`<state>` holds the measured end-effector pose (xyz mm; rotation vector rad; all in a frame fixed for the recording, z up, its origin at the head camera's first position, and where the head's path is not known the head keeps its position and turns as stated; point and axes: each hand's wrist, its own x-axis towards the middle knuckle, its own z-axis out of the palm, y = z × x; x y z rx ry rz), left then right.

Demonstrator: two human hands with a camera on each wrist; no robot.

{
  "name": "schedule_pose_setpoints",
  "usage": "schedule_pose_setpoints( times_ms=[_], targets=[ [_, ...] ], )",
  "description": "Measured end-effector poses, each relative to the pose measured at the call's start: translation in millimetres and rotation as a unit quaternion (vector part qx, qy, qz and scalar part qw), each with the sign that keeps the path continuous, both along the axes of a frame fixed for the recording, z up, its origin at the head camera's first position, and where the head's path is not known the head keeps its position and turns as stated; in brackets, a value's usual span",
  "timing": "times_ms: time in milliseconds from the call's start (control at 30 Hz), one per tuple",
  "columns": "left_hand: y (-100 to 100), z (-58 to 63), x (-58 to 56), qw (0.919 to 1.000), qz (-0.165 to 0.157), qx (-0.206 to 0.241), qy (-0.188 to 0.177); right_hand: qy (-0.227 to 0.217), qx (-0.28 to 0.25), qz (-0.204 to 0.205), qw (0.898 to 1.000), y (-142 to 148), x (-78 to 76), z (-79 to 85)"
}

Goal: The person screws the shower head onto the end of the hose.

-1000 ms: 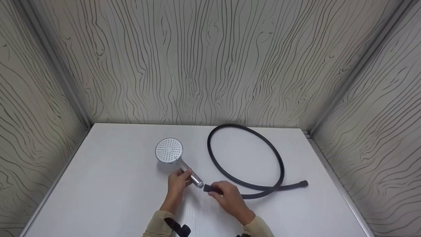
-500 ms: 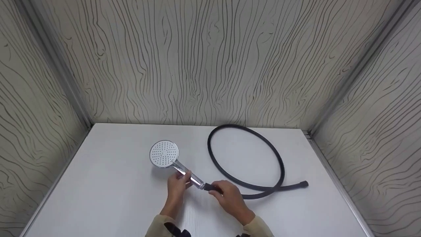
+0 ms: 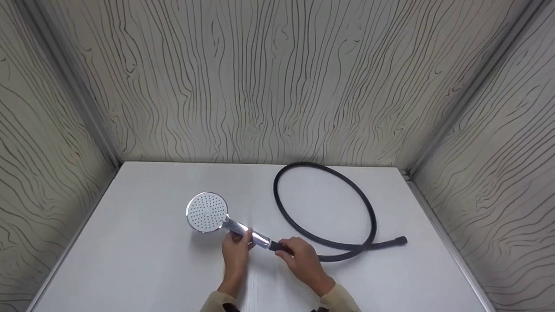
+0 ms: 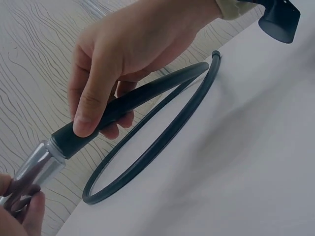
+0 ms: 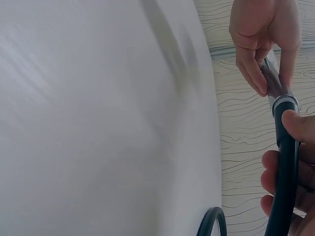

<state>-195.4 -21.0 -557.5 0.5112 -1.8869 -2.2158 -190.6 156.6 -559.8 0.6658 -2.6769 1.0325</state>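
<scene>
Now the gap is gone: the shower head, pinched by the left hand over the table, has swung round and meets the hose, gripped by the right hand; they seem lined up.

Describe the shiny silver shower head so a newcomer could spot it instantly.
Start at the white tabletop and find the looped black flexible hose. In the head view, left of its loop is the shiny silver shower head, its tubular handle meeting one hose end. Unlike the dark hose, it has a round white face covered in dots.
</scene>
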Motion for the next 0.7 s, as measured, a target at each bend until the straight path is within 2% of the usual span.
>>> schedule_pose_setpoints(
  times_ms=[133, 267, 467, 700],
  targets=[
    [5, -3.0, 3.6, 0.9989, 0.039, -0.023, 0.007, 0.018, 0.013, -0.009, 1.000, -1, -0.6, -2.1],
    [10, -6.7, 7.7, 0.9969, 0.058, -0.053, -0.008, 0.032, 0.033, -0.020, 0.999, -3, -1.2, -7.1],
    [12, -10.4, 9.3, 0.9958, 0.063, -0.066, -0.004, 0.040, 0.040, -0.019, 0.998, -4, -1.8, -11.6],
    [9, -11.4, 6.4, 0.9979, 0.054, -0.033, 0.015, 0.025, 0.018, 0.007, 1.000, -2, -4.8, -10.2]
  ],
)
